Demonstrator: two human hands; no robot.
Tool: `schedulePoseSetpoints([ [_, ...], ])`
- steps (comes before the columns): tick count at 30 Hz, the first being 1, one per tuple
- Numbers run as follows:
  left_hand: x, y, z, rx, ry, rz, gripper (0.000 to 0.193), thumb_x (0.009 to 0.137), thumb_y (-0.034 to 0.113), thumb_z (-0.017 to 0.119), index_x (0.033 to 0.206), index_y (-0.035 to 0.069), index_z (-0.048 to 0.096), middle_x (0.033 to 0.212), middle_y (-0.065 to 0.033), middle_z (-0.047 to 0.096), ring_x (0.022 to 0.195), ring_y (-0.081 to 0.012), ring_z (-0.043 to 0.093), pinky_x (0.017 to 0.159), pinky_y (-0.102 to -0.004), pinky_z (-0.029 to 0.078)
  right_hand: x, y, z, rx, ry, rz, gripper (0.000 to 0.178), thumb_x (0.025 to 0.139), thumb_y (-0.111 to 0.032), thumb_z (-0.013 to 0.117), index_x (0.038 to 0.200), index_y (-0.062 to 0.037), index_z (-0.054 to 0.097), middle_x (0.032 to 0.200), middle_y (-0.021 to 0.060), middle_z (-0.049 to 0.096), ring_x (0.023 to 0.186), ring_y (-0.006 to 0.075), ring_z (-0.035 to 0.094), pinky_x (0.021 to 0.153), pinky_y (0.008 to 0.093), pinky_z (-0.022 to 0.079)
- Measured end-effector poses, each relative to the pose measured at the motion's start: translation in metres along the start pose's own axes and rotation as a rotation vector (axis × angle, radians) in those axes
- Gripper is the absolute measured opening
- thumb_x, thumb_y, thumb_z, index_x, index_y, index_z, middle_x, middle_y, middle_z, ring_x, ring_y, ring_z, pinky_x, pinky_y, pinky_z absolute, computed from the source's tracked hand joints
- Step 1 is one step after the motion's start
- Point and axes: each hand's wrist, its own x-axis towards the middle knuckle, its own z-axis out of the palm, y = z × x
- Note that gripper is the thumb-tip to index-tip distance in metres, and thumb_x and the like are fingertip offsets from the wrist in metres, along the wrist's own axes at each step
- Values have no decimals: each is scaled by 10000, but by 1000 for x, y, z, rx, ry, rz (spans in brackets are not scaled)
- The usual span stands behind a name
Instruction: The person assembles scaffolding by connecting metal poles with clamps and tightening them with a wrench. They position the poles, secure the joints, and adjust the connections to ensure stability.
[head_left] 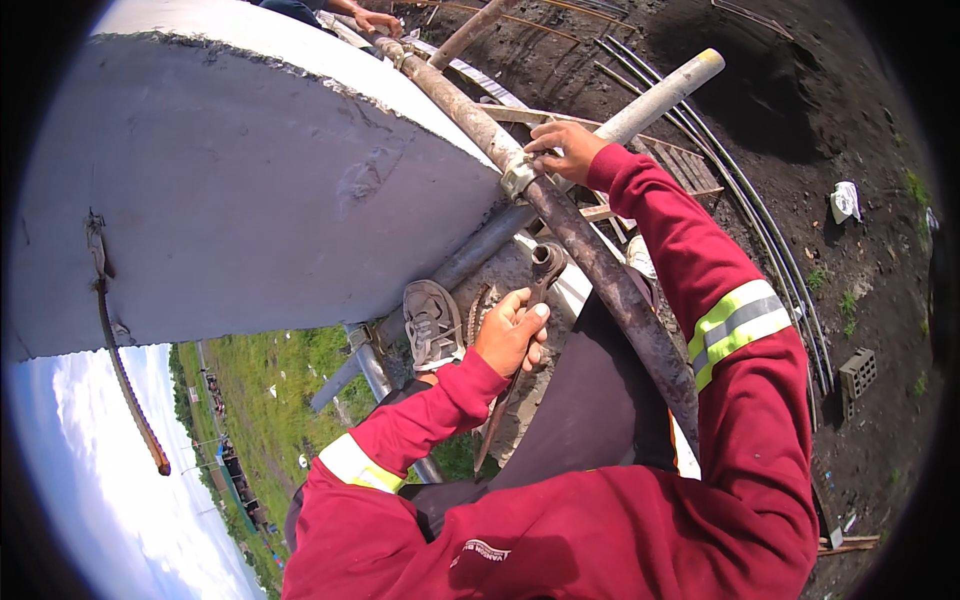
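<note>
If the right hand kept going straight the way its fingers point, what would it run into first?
Most likely the clamp on the long pipe: the right hand points left toward that joint. Its fingers may already touch it; depth is unclear.

Outdoor construction site, open air, daylight.
Evidence: one mud-stained, rust-brown round scaffold pipe (592, 250) with pale metal coupler (517, 181); one broad, flat grey concrete face (250, 190); one ribbed, rust-brown steel reinforcing bar (125, 372) projecting from it; one grey hollow concrete block (858, 375) on dark bare earth (875, 250); cloudy blue sky (110, 470).
</note>
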Motion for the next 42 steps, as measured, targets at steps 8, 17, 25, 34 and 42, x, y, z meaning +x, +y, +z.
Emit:
schedulePoseSetpoints([
  [8, 53, 56, -14, -4, 115, 322, 257, 933, 236, 402, 1070, 27, 461, 650, -19, 508, 406, -55, 436, 322, -191, 347, -15, 7, 14, 615, 166, 360, 360, 884, -205, 472, 1208, -53, 512, 1127, 137, 577, 1017, 205, 542, 891, 287, 400],
  [17, 113, 72, -7, -26, 163, 239, 212, 917, 256, 432, 936, 53, 490, 659, -45, 503, 431, -108, 459, 341, -225, 368, -14, 6, 7, 724, 160, 472, 321, 905, -298, 474, 1173, -140, 555, 1037, -8, 605, 934, 71, 523, 680, 212, 388],
  [25, 120, 64, -2, -117, 129, 193, 253, 916, 276, 444, 1013, 47, 494, 671, -40, 492, 457, -116, 464, 365, -234, 375, -1, -6, -5, 820, 265, 415, 321, 893, -303, 516, 1142, -109, 575, 1006, 3, 627, 905, 62, 532, 684, 198, 398],
  [34, 101, 81, -16, -257, 62, 381, 294, 871, 122, 490, 1147, 24, 461, 783, -60, 537, 581, -98, 504, 444, -218, 430, -5, -15, -30, 906, 481, 448, 299, 897, -301, 504, 1092, -90, 589, 989, 20, 631, 885, 81, 543, 735, 237, 419],
  [42, 82, 82, -8, 18, 209, 404, 475, 859, 52, 482, 1311, -16, 353, 793, -42, 516, 490, -73, 482, 363, -205, 403, 11, -30, -22, 726, 231, 369, 383, 886, -392, 498, 1093, -84, 594, 959, 13, 619, 870, 116, 541, 780, 257, 416],
])
